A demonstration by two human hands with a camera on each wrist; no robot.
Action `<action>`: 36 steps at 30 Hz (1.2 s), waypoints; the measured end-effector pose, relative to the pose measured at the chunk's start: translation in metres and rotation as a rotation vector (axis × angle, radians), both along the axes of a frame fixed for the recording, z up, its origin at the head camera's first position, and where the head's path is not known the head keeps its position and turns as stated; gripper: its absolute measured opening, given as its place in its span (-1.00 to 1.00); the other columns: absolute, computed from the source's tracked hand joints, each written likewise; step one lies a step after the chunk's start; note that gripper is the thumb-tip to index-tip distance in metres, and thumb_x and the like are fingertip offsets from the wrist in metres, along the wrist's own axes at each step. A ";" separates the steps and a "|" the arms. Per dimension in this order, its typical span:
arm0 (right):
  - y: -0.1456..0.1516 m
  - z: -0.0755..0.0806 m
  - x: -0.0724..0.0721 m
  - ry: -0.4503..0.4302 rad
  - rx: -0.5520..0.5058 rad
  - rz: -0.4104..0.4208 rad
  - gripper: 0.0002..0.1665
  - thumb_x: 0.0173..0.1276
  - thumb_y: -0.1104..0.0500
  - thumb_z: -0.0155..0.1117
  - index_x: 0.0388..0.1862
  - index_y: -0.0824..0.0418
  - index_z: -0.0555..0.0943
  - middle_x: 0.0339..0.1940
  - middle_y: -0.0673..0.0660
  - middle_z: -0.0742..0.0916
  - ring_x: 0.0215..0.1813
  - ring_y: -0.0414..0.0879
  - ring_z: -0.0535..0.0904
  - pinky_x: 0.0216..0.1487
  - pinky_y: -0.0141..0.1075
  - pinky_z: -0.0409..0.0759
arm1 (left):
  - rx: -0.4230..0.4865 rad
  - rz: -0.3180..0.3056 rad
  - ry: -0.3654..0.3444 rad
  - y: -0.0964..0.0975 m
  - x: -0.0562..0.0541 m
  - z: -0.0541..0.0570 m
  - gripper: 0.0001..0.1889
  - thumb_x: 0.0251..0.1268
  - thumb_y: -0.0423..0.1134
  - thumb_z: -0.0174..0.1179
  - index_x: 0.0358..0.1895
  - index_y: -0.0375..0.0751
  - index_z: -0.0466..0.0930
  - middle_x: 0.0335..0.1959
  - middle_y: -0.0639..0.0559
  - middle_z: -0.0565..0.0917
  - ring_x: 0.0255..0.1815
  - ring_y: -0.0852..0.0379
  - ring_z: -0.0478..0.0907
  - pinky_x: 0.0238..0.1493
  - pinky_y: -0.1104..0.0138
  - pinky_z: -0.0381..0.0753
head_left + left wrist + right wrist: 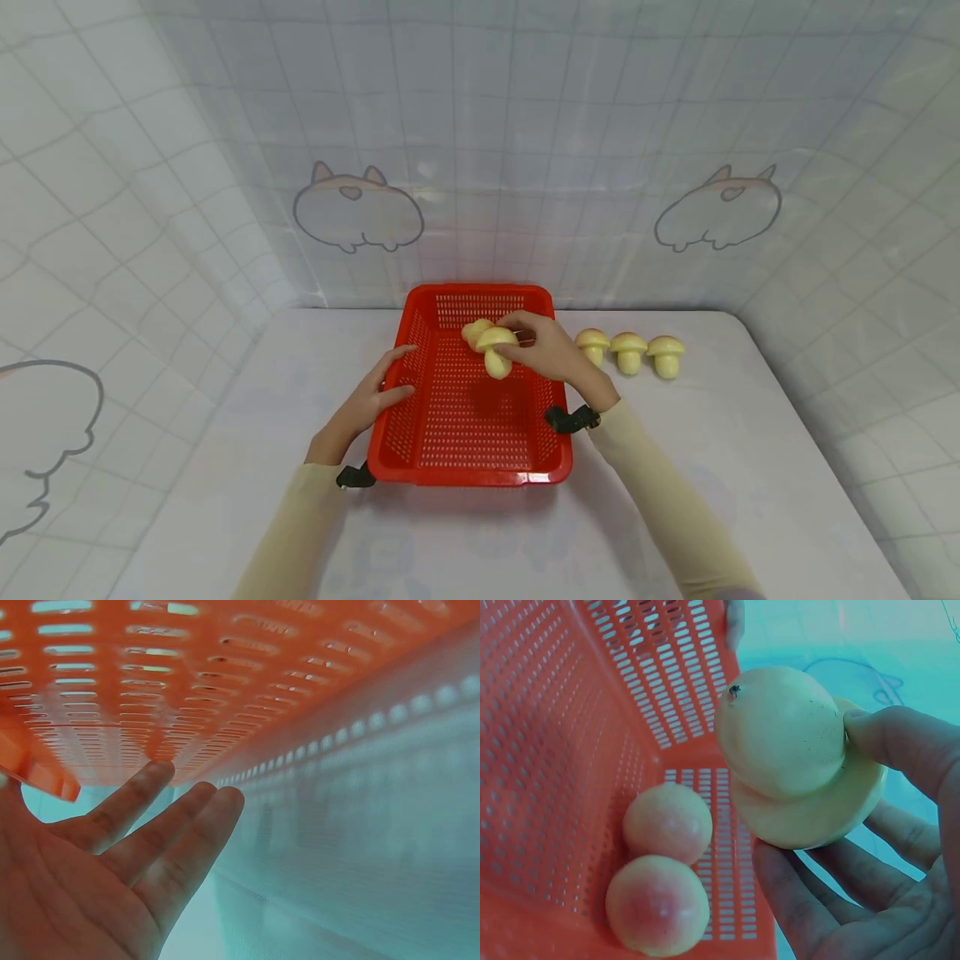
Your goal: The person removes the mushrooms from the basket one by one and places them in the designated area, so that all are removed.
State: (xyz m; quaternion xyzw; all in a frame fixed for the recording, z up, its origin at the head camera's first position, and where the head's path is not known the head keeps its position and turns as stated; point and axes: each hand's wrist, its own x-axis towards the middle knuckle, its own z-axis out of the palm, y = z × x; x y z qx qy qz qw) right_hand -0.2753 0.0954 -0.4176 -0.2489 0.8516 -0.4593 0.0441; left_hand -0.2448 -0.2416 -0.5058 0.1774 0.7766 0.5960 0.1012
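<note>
My right hand [551,348] pinches a pale yellow toy mushroom [496,340] between thumb and fingers, above the red perforated basket [476,477]. The right wrist view shows the rounded stem of this held mushroom [784,731] turned toward the camera, with the wider cap behind. Beneath it, two rounded mushroom pieces, one pale [669,825] and one with a pink blush [658,906], lie in the basket. At the basket's left side is my left hand [367,404], thumb and finger spread at the rim. In the left wrist view its fingers [187,855] extend straight beside the slotted wall.
Three similar mushrooms, left [592,343], middle [628,352] and right [666,356], lie in a row on the white table [720,433] right of the basket. A grid-patterned curtain [480,167] with animal drawings encloses the table's back and sides.
</note>
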 end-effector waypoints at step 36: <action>0.059 0.003 0.007 0.045 -0.109 -0.105 -0.51 0.46 0.19 0.34 0.32 0.28 0.55 0.22 0.23 0.68 0.26 0.14 0.62 0.34 0.03 0.57 | 0.025 -0.017 0.004 0.001 -0.005 0.003 -0.32 0.53 -0.32 0.05 0.61 0.00 0.04 0.38 -0.42 0.30 0.13 -0.44 0.56 -0.07 0.02 0.78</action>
